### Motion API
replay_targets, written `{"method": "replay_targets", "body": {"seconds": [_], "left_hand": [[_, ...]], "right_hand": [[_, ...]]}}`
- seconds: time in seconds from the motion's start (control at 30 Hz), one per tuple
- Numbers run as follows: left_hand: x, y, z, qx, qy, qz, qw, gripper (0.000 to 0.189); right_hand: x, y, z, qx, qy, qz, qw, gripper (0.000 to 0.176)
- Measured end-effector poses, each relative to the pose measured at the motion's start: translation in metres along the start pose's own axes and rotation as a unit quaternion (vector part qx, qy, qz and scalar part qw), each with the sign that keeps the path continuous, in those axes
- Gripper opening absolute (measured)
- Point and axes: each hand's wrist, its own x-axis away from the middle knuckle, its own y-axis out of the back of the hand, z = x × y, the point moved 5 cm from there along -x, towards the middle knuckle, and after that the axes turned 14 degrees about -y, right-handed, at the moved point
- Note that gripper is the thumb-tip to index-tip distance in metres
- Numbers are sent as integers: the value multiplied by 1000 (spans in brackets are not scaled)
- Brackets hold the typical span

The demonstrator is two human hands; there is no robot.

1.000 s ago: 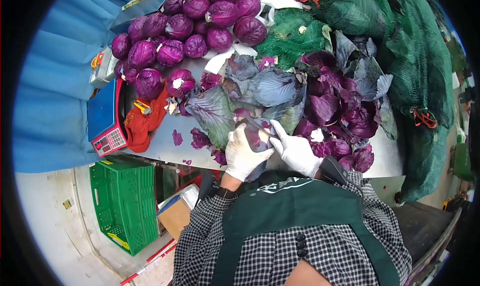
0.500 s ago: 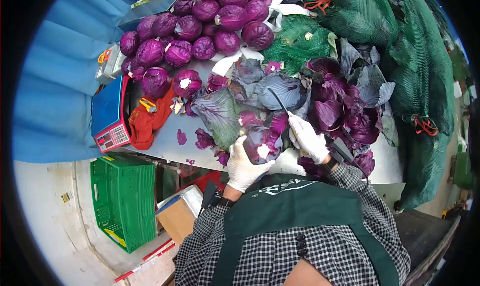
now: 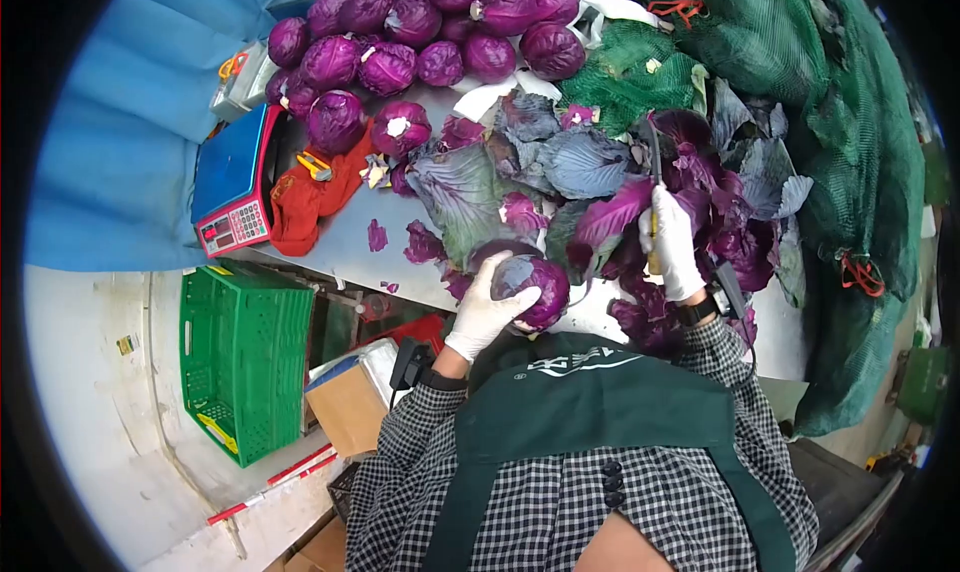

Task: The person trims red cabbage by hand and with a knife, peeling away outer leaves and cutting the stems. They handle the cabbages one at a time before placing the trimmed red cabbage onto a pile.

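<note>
My left hand [image 3: 486,317], in a white glove, is closed around the left side of a red cabbage [image 3: 545,294] close in front of my apron. Its outer surface is purple with a greyish patch on top. My right hand [image 3: 676,247], also gloved, grips a knife [image 3: 655,154] by its yellowish handle, blade pointing away from me. A loose purple leaf [image 3: 612,215] lies just left of that hand, its edge right at the fingers. Around and beyond both hands are cut-off leaves, among them a large green-grey leaf [image 3: 452,197].
Whole red cabbages [image 3: 412,22] are heaped at the back left. A blue-topped scale [image 3: 232,172], a red cloth [image 3: 315,204] and a yellow cutter [image 3: 314,166] sit at the left. Green mesh sacks [image 3: 865,172] line the right. Below left stands a green crate [image 3: 250,362].
My right hand with the knife has moved right and away from the cabbage. The cabbage has turned in my left hand, its pale cut stem no longer facing up. The view has shifted slightly.
</note>
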Motion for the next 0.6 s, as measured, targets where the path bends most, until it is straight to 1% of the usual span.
{"method": "replay_targets", "body": {"seconds": [0.03, 0.07, 0.1, 0.13, 0.17, 0.2, 0.27, 0.3, 0.33, 0.4, 0.43, 0.5, 0.6], "left_hand": [[0, -1, 8, 4, -1, 5, 1000, 68], [-1, -2, 4, 5, 0, 4, 1000, 68], [-3, -4, -5, -85, -26, 22, 996, 74], [-6, -8, -16, -175, -52, 40, 982, 79], [-9, -14, -26, -183, -31, 61, 981, 89], [-10, -20, -33, -240, -65, 62, 967, 93], [-16, -31, -40, -266, -102, 74, 956, 96], [-17, -36, -34, -293, -126, 73, 945, 94], [-17, -38, -34, -291, -126, 74, 945, 94], [-18, -38, -30, -270, -91, 74, 956, 91], [-19, -38, -31, -259, -89, 75, 959, 91], [-19, -38, -33, -250, -100, 78, 960, 92], [-14, -36, -32, -258, -122, 83, 955, 95]], "right_hand": [[5, -3, 4, 2, 0, 2, 1000, 31], [18, -9, 16, 28, 34, 1, 999, 38], [33, -16, 28, 53, 69, 0, 996, 53], [47, -27, 35, 168, 75, 0, 983, 84], [61, -39, 38, 219, 129, 18, 967, 87], [74, -49, 41, 270, 183, 36, 944, 89], [91, -66, 45, 396, 159, 135, 894, 90], [89, -71, 36, 474, 161, 168, 849, 83], [94, -76, 39, 551, 130, 190, 802, 67], [91, -73, 32, 585, 210, 168, 765, 50], [90, -73, 31, 586, 210, 167, 765, 50], [89, -76, 30, 634, 231, 152, 723, 40], [85, -74, 26, 627, 256, 147, 721, 36]]}}
